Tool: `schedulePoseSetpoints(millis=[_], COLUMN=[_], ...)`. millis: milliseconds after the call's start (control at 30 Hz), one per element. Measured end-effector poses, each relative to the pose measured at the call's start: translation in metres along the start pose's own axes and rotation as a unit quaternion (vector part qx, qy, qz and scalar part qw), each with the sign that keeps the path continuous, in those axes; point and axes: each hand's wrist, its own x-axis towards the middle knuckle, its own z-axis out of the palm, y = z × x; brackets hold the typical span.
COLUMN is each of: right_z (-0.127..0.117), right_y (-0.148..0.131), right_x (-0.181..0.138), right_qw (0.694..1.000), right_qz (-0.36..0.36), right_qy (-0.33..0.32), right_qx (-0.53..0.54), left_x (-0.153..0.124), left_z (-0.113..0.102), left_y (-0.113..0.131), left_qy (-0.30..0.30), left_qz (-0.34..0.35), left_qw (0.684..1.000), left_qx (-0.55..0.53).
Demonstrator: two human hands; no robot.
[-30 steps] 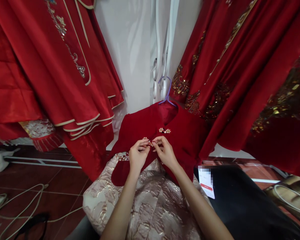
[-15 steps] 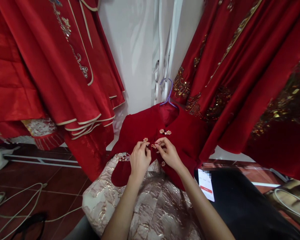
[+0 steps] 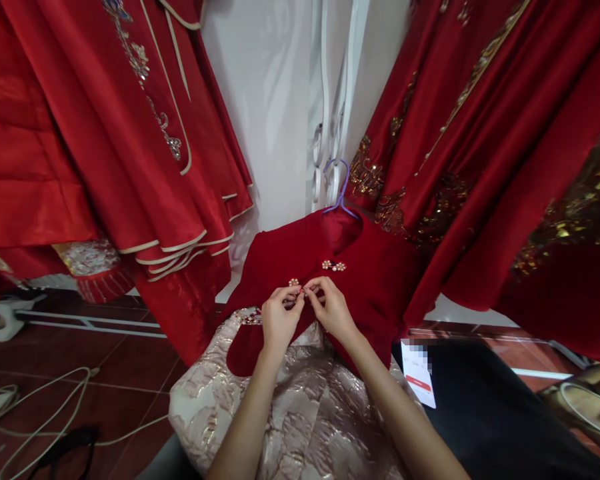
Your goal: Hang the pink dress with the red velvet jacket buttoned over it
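A dark red jacket (image 3: 275,257) hangs on a purple hanger (image 3: 341,190), its collar open. Pearl-and-gold flower clasps run down its front; the upper clasp (image 3: 333,266) is joined across the opening. Below it, my left hand (image 3: 280,317) pinches the left part of a jewelled clasp, beside a flower ornament (image 3: 293,282). My right hand (image 3: 331,310) pinches the clasp's other part, and the fingertips of both hands meet. The fingers mostly hide this clasp, so whether its halves are joined cannot be seen. Under the jacket spreads a shiny pale gold brocade skirt (image 3: 310,413).
Red embroidered gowns (image 3: 100,133) hang at left, and sequinned red gowns (image 3: 480,167) at right. White cabinet doors (image 3: 265,87) stand behind. A phone (image 3: 420,383) lies on a black surface (image 3: 485,413). White cables (image 3: 75,400) trail over the tiled floor (image 3: 130,380).
My right hand has moved left with its clasp part, and its fingertips now touch those of my left hand. The whole view has shifted slightly.
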Motion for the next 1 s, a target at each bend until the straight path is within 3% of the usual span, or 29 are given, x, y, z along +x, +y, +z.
schedulePoseSetpoints(millis=[167, 333, 500, 700, 833, 1000], right_z=[0.001, 0.003, 0.002, -0.033, -0.056, -0.053], right_y=[-0.004, -0.007, -0.008, 0.000, 0.007, 0.013], right_x=[-0.004, -0.005, -0.001, -0.013, -0.033, -0.041], right_qw=[1.000, 0.999, 0.999, 0.991, 0.965, 0.943], right_qz=[-0.019, -0.026, -0.022, 0.101, 0.185, 0.204], right_qy=[0.008, 0.020, 0.024, -0.041, -0.115, -0.179], right_qx=[-0.006, -0.012, -0.014, -0.076, -0.143, -0.193], left_x=[0.000, 0.002, 0.006, -0.012, -0.040, -0.050], left_z=[0.000, -0.005, -0.009, -0.023, -0.042, -0.046], left_y=[-0.002, 0.000, 0.001, -0.008, -0.018, -0.021], left_qy=[0.001, -0.012, -0.019, -0.057, -0.082, -0.179], left_qz=[-0.011, 0.030, 0.039, 0.072, 0.021, -0.038], left_qw=[1.000, 0.999, 0.999, 0.994, 0.983, 0.966], left_qx=[-0.024, 0.032, 0.016, 0.066, 0.162, 0.181])
